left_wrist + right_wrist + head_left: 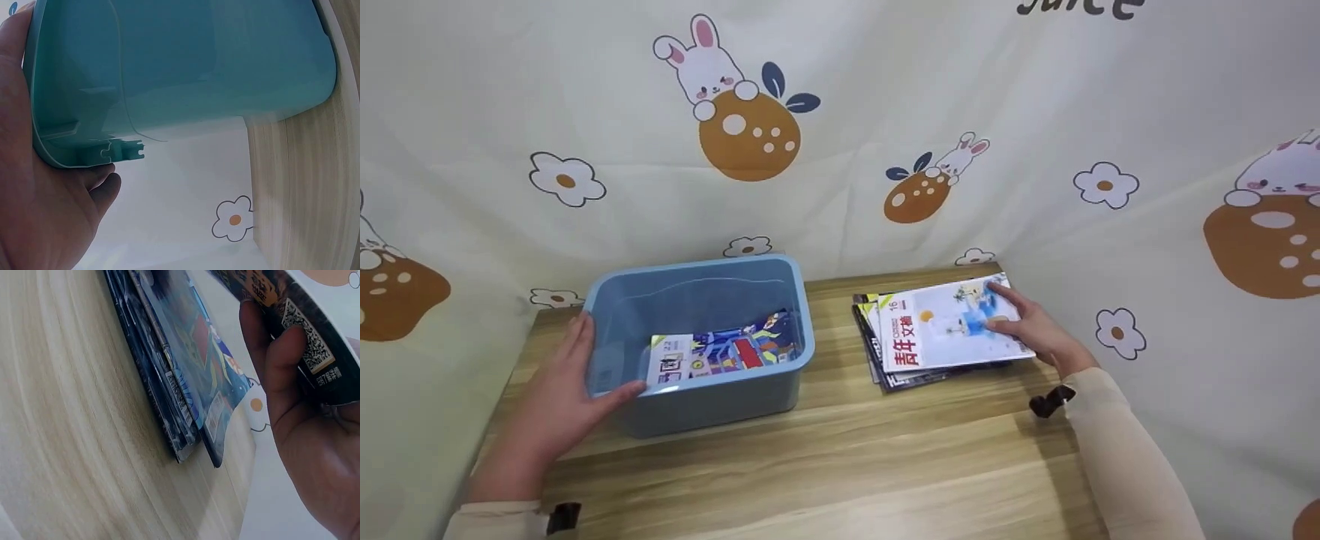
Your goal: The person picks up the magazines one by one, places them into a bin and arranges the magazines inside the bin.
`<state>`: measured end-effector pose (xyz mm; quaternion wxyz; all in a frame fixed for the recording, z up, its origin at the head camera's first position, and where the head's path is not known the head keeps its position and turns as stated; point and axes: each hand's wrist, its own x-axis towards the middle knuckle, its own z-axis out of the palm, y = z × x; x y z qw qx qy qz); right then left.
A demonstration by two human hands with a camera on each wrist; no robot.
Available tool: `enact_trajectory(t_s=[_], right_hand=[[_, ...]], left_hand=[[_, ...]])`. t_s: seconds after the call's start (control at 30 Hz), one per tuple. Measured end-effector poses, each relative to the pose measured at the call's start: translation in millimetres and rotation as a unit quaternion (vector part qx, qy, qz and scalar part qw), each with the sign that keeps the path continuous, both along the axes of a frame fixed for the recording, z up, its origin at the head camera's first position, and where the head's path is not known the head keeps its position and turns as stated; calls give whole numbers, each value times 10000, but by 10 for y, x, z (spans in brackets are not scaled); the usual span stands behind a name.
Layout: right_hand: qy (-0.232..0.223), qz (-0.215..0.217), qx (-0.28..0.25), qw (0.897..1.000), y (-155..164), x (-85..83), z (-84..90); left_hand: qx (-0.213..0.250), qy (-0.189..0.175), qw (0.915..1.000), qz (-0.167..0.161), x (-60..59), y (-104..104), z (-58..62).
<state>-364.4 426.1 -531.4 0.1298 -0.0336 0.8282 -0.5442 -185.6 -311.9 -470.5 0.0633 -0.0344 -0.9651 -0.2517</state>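
Note:
At the left of the head view, a blue plastic bin (pixel 712 401) stands on the wooden table. My left hand (pixel 559 394) holds its near left corner, with the fingers along the left rim and the thumb at the front rim. A colourful magazine (pixel 671 356) lies inside. To the right, my right hand (pixel 1039 334) grips the right end of a white magazine (pixel 937 345) on top of a stack. In the right wrist view, this hand (pixel 304 416) pinches a magazine with a QR code (pixel 318 343), above a blue patterned magazine (pixel 208 371).
Darker magazines (pixel 877 373) show under the white one, their edges not lined up. The wooden table (pixel 840 465) reaches back to a cloth backdrop (pixel 840 97) printed with rabbits and flowers. Cloth also hangs close on the left and right sides.

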Motion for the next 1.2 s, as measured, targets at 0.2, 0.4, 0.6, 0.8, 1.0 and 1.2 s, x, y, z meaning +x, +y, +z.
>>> enact_trajectory(t_s=[0.2, 0.4, 0.6, 0.8, 1.0, 1.2], right_hand=[[25, -81, 93, 9999, -6, -18, -17], [139, -177, -432, 9988, -71, -22, -3], [-15, -177, -1055, 9943, -162, -9, 8], [-244, -443, -1366, 9893, -211, 10, 58], [-333, -490, -1555, 9861, -234, 16, 151], [-299, -476, -1531, 9866, -275, 30, 261]], left_hand=[[-38, 51, 10000, 15, 24, 10, 8], [-53, -4, 10000, 52, 21, 23, 29], [-56, -21, 10000, 3, 23, 11, 27], [-55, 48, 10000, -39, 9, 3, 10], [-59, 88, 9999, -45, 6, -8, -2], [-50, 103, 9999, -64, 10, -11, -3]])
